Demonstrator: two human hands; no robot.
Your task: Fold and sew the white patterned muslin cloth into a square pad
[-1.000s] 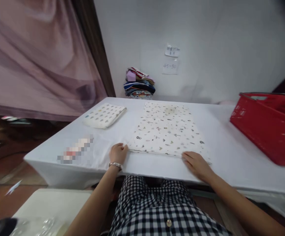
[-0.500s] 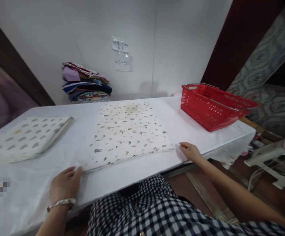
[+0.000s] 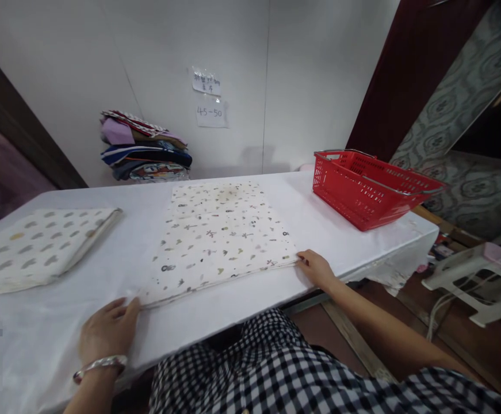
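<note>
A white cloth [image 3: 228, 236] with small scattered prints, folded in layers, lies flat on the white-covered table in front of me. At its near left corner is my left hand [image 3: 109, 330], thumb and fingers closed on the edge; a silver bracelet circles that wrist. My right hand [image 3: 316, 269] pinches the near right corner between thumb and fingertips. Left of this cloth lies another folded white cloth [image 3: 47, 244], printed with grey cloud-like shapes and a yellow one.
A red plastic basket [image 3: 366, 192] with metal handles stands at the table's right end. Folded fabrics [image 3: 146, 146] are stacked by the wall at the back left. Paper signs [image 3: 210, 112] hang on the wall. A white stool [image 3: 470, 282] stands right of the table.
My right hand has moved left from beside the printed cloth and taken hold of its near right corner. My left hand stays at the near left corner. The view has shifted slightly.
</note>
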